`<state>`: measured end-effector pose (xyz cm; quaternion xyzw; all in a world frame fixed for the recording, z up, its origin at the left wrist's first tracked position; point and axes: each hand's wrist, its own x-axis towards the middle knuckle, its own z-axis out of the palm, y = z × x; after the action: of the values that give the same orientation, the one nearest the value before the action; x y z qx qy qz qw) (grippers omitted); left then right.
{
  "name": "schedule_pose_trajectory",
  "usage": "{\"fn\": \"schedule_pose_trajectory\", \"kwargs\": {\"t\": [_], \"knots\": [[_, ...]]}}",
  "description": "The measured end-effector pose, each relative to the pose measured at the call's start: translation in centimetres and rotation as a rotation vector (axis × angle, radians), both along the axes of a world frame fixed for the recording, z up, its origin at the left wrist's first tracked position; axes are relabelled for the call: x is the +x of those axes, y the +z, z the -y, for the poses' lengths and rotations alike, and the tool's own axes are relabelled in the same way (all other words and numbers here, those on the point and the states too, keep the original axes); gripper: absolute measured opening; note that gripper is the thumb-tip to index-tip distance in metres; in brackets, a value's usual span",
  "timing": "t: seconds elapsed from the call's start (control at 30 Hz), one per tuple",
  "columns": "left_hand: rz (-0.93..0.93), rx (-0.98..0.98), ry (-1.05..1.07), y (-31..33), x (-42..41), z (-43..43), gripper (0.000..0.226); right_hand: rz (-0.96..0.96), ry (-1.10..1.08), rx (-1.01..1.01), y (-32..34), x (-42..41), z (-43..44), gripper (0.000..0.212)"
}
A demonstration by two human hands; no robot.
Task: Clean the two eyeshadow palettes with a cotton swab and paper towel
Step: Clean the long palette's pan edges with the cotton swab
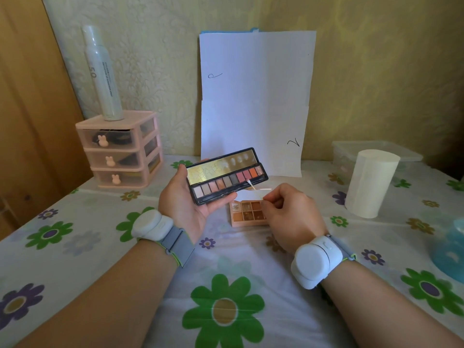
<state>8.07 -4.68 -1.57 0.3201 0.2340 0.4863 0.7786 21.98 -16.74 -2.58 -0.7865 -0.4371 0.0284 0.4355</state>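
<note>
My left hand holds a long black eyeshadow palette above the table, its mirrored lid open and a row of several pink, brown and red pans facing me. My right hand pinches a cotton swab; the swab's white tip touches the palette's front rim near the red pans. A second, small peach palette with brown and orange pans lies open on the tablecloth below, partly hidden by my right hand. A white paper towel roll stands upright at the right.
A pink three-drawer organizer with a white spray bottle on top stands at the back left. White paper sheets lean on the wall. A clear plastic box sits behind the roll; a blue object is at the right edge.
</note>
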Motion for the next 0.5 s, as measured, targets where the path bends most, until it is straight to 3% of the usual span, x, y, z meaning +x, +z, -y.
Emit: {"fn": "schedule_pose_trajectory", "kwargs": {"t": [0.3,0.5], "knots": [[0.002,-0.055,0.027,0.2,0.1,0.2,0.045,-0.031,0.085,-0.002,-0.1,-1.1,-0.3,0.008],[0.001,-0.077,0.037,0.2,0.2,0.2,0.042,0.000,0.017,-0.007,0.1,-0.3,0.1,0.007]]}}
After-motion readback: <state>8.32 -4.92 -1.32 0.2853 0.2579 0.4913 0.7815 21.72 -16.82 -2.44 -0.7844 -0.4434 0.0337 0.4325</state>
